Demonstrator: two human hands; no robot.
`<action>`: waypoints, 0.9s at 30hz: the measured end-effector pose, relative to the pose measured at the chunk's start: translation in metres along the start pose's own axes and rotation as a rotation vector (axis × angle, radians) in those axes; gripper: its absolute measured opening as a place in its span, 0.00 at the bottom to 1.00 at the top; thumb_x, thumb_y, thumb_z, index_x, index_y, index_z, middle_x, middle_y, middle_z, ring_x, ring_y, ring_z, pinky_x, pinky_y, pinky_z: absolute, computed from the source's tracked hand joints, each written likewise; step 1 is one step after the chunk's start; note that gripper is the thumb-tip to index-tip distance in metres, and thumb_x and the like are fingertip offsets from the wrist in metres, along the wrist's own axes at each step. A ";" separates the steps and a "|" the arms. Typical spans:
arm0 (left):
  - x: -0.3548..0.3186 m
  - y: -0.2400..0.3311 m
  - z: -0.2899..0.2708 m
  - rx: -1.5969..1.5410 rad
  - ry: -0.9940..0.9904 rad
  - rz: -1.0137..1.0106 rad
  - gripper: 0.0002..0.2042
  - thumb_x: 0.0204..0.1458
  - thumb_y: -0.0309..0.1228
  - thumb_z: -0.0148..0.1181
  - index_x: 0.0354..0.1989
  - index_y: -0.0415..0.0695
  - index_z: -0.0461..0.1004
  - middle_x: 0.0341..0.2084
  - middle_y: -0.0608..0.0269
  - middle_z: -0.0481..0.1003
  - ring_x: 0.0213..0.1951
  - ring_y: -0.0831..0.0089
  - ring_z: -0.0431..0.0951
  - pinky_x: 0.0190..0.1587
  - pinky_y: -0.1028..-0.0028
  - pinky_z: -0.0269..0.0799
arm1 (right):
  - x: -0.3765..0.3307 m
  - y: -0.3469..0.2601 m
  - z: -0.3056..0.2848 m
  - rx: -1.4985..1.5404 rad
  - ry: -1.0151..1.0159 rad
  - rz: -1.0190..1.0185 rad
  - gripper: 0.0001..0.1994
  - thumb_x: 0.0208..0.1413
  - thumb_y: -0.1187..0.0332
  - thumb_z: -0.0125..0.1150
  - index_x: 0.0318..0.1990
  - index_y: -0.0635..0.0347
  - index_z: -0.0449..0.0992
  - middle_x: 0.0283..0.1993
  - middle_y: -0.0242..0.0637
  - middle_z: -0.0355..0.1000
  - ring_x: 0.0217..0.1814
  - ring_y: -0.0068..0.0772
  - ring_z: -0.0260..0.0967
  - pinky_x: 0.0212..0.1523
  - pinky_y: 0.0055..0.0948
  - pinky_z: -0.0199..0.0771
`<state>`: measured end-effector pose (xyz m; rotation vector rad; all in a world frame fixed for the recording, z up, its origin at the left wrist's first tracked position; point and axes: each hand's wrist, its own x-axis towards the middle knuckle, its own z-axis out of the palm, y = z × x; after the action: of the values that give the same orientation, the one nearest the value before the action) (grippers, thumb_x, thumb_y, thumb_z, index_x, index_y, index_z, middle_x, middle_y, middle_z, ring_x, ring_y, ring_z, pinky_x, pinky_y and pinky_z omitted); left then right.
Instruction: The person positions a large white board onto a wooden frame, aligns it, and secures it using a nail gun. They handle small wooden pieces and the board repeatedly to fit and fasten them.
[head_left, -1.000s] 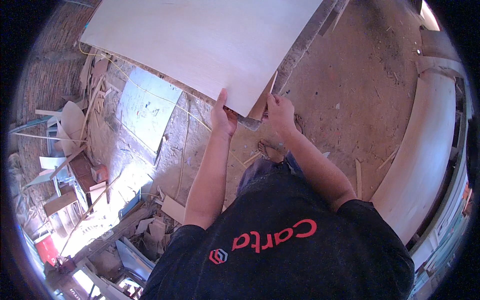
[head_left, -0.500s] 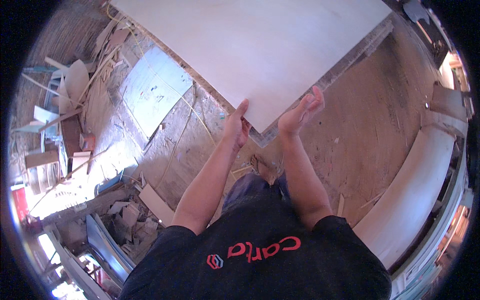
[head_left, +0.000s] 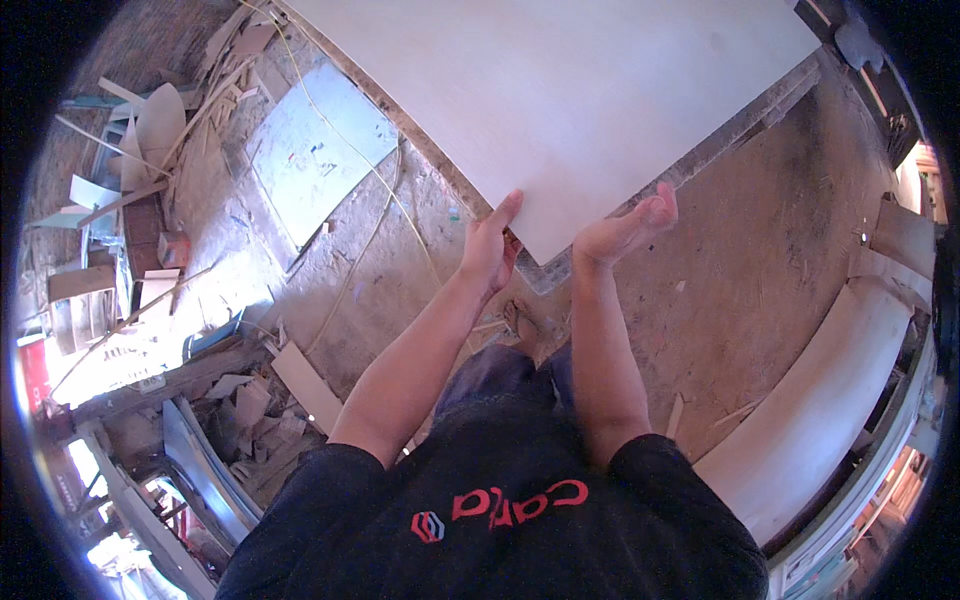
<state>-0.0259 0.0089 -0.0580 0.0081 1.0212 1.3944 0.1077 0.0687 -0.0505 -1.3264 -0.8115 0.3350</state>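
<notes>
While the left hand (head_left: 488,248) pinches the big pale board (head_left: 600,110) near its corner, thumb on top, the right hand (head_left: 622,234) is open. It is at the other edge.

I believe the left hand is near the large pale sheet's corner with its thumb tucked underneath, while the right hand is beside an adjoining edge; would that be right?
Not quite: the head view shows the left hand near the corner with its thumb on top of the large pale sheet, not underneath. The right hand is as stated.
</notes>
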 end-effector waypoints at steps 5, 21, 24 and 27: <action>-0.003 0.006 0.004 0.050 0.018 0.002 0.20 0.57 0.34 0.65 0.50 0.30 0.72 0.45 0.52 0.78 0.45 0.64 0.81 0.48 0.68 0.79 | 0.004 -0.005 -0.007 0.189 -0.003 0.111 0.23 0.71 0.54 0.33 0.51 0.69 0.63 0.55 0.47 0.59 0.58 0.41 0.56 0.62 0.41 0.56; 0.001 0.007 0.002 0.021 -0.045 -0.002 0.22 0.57 0.36 0.66 0.50 0.29 0.71 0.46 0.51 0.78 0.45 0.65 0.81 0.49 0.68 0.79 | 0.001 0.000 0.012 0.258 0.070 0.242 0.24 0.67 0.48 0.41 0.48 0.66 0.61 0.50 0.43 0.56 0.53 0.38 0.58 0.60 0.39 0.58; 0.001 0.004 -0.001 0.015 -0.047 -0.007 0.23 0.56 0.36 0.66 0.51 0.29 0.70 0.47 0.51 0.77 0.47 0.65 0.80 0.50 0.67 0.78 | 0.001 0.002 0.011 0.220 0.057 0.265 0.22 0.65 0.50 0.45 0.46 0.64 0.63 0.49 0.40 0.56 0.50 0.35 0.59 0.60 0.36 0.58; 0.004 0.002 -0.003 0.044 0.013 0.010 0.23 0.55 0.36 0.67 0.52 0.30 0.70 0.48 0.51 0.77 0.48 0.65 0.79 0.51 0.67 0.78 | 0.012 0.017 -0.017 0.179 0.006 0.273 0.18 0.63 0.56 0.51 0.47 0.63 0.65 0.48 0.40 0.59 0.51 0.37 0.60 0.60 0.36 0.58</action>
<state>-0.0302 0.0113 -0.0607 0.0372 1.0639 1.3823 0.1320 0.0685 -0.0633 -1.2693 -0.5806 0.6048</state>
